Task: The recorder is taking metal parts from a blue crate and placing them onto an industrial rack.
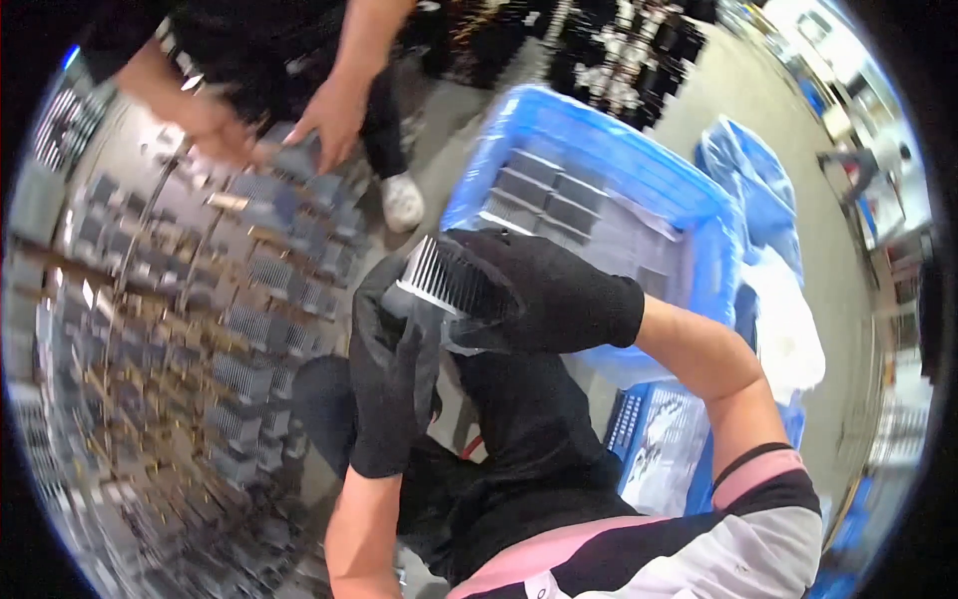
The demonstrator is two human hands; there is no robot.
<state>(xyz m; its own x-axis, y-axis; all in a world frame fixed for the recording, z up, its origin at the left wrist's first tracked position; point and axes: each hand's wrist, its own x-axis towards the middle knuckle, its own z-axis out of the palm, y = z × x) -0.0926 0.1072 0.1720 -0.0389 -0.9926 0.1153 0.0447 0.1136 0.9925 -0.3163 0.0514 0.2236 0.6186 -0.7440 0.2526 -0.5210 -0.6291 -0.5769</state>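
Note:
In front of my body, both hands, in black gloves, are closed on a grey finned metal heat sink [436, 277]. My left hand [391, 334] grips it from the left and below. My right hand [524, 290] wraps over its right side, so part of the heat sink is hidden. Just beyond my hands stands a blue crate [589, 125] lined with clear plastic film. Grey finned heat sinks [544, 193] lie in rows inside it, at its left end.
On the left, a rack [140, 369] carries many hanging grey finned parts. Across it, a co-worker's hands [334, 120] handle a grey part. A blue bin [748, 175] with a plastic liner, a white bag [783, 319] and a blue basket [664, 439] stand to the right.

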